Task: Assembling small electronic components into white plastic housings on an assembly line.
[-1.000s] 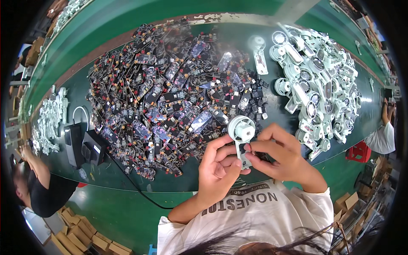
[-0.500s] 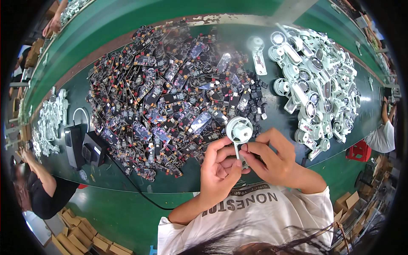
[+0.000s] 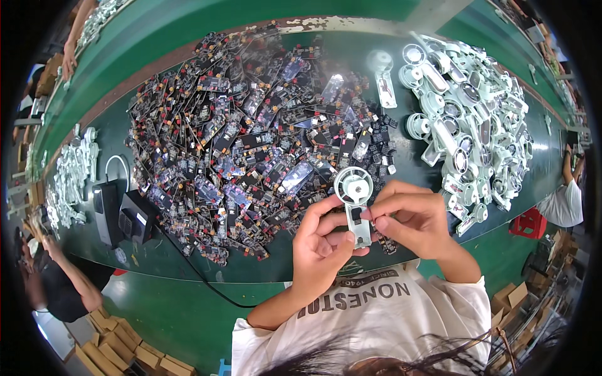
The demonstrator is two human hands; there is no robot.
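Note:
My left hand (image 3: pixel 323 241) is closed round the handle of a pale green handheld fan shell (image 3: pixel 360 233), keeping it upright over the near table edge. Its round head, with a motor in the middle, points away from me, and the handle's open inside faces up with a small dark part in it. At the handle's right side, my right hand (image 3: pixel 414 219) has thumb and forefinger pinched together; what they grip is too small to make out. Just beyond lies a big heap of small circuit boards with wires (image 3: pixel 251 144).
To the right is a pile of similar fan shells (image 3: pixel 467 125), with a lone shell (image 3: pixel 385 81) beside it. Black boxy devices (image 3: pixel 135 216) with a cable stand left, near another pile of pale parts (image 3: pixel 72 178). A co-worker's arm (image 3: pixel 75 269) shows at far left, a red stool (image 3: pixel 528 223) at right.
The fan shell has turned from edge-on so its open inner side now faces up. My right hand has shifted slightly right, away from the handle. The co-worker at left has moved.

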